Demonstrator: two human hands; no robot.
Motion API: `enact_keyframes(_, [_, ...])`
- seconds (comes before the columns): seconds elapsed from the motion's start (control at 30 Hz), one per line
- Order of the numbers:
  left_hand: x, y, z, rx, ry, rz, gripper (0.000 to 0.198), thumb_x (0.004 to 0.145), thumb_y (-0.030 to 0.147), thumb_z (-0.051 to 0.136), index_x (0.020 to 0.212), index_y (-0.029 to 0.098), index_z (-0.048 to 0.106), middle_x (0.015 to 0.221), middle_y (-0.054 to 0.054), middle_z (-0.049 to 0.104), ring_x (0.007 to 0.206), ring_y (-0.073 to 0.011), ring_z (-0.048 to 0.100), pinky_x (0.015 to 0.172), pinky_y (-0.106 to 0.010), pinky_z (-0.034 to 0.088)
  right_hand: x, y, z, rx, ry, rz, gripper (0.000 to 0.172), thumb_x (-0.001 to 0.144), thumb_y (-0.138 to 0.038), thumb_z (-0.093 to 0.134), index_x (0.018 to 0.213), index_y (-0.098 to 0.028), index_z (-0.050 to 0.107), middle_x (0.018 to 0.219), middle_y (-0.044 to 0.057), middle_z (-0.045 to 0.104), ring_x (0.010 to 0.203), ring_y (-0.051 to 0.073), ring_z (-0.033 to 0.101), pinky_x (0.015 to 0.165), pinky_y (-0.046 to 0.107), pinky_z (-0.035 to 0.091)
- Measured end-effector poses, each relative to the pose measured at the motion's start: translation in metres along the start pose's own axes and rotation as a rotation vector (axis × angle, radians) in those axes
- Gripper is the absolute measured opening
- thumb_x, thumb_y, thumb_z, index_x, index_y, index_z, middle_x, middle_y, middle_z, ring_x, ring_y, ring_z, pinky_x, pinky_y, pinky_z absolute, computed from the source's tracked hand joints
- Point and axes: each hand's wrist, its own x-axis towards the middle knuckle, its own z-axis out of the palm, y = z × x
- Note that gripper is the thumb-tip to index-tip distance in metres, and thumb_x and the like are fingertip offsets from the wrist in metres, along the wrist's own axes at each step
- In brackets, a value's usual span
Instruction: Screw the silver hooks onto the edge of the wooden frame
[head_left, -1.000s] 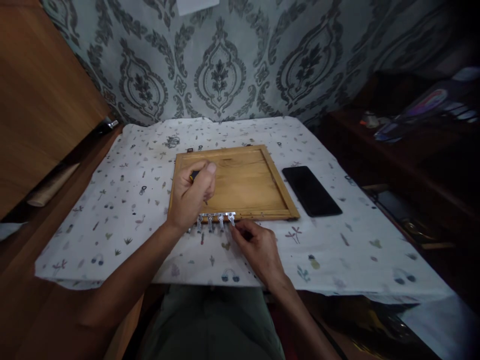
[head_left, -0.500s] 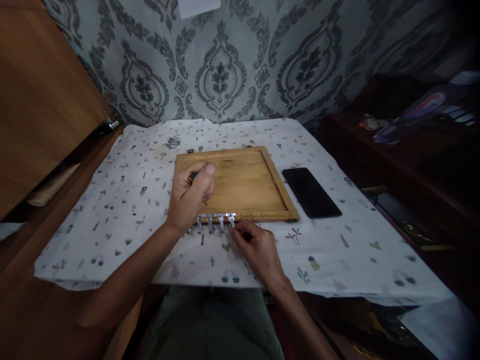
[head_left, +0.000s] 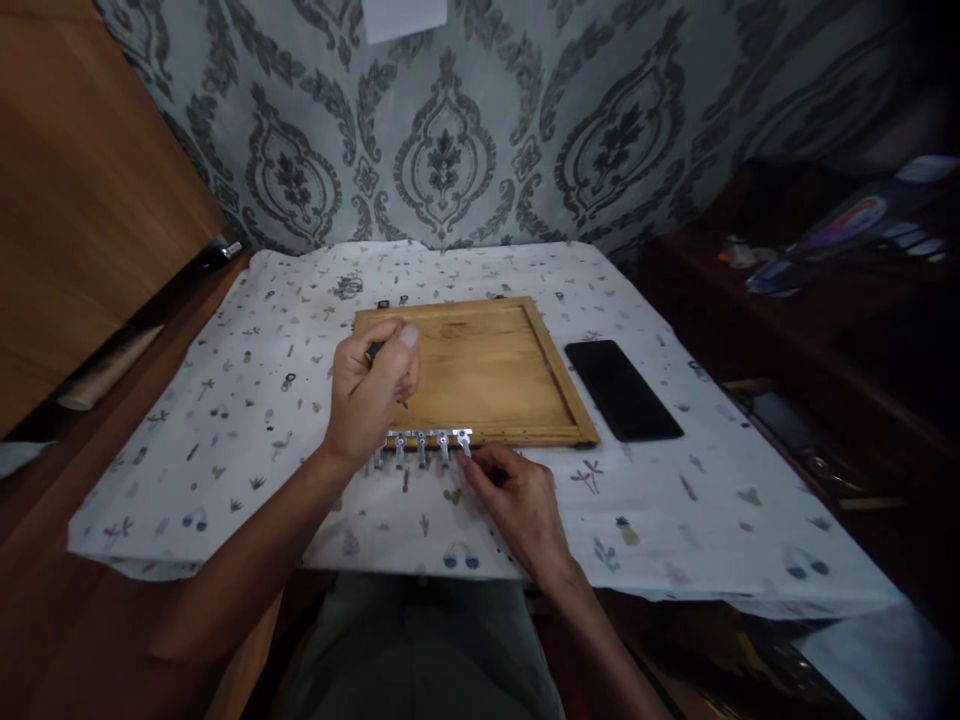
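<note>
A framed wooden board (head_left: 480, 365) lies flat on the patterned cloth. Along its near edge runs a metal hook rail (head_left: 423, 447) with several small hooks hanging toward me. My left hand (head_left: 373, 382) is closed around a screwdriver (head_left: 374, 350); its black and yellow handle shows in the fist and the tip points down just above the board's near edge. With bent fingers, my right hand (head_left: 517, 498) pinches the rightmost hook at the rail's end. The rail's left end is partly hidden by my left wrist.
The white printed cloth (head_left: 247, 480) covers the table. A black phone (head_left: 624, 390) lies right of the board. Patterned wall covering (head_left: 442, 150) rises behind, a wooden cabinet (head_left: 97, 200) stands left, and a bottle (head_left: 840, 225) lies at the dark right side.
My left hand with the screwdriver has shifted slightly left, uncovering more hooks at the rail's left end. My right hand keeps its place at the rail's right end.
</note>
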Motion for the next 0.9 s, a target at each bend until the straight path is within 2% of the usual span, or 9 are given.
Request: enact_keyframes(0.9, [-0.0022,-0.0005,-0.0053,0.01,0.027,-0.008,0.049,0.096,0.034,0.062,0.056,0.018,0.038,0.049,0.007,0.029,0.043,-0.0052,0.027,0.043,-0.021,0.025,-0.0009,0.001,0.0013,0.01,0.002,0.031,0.028,0.084,-0.044,0.062,0.069,-0.022,0.069,0.064,0.003,0.072,0.058,0.018,0.065,0.057,0.028,0.047])
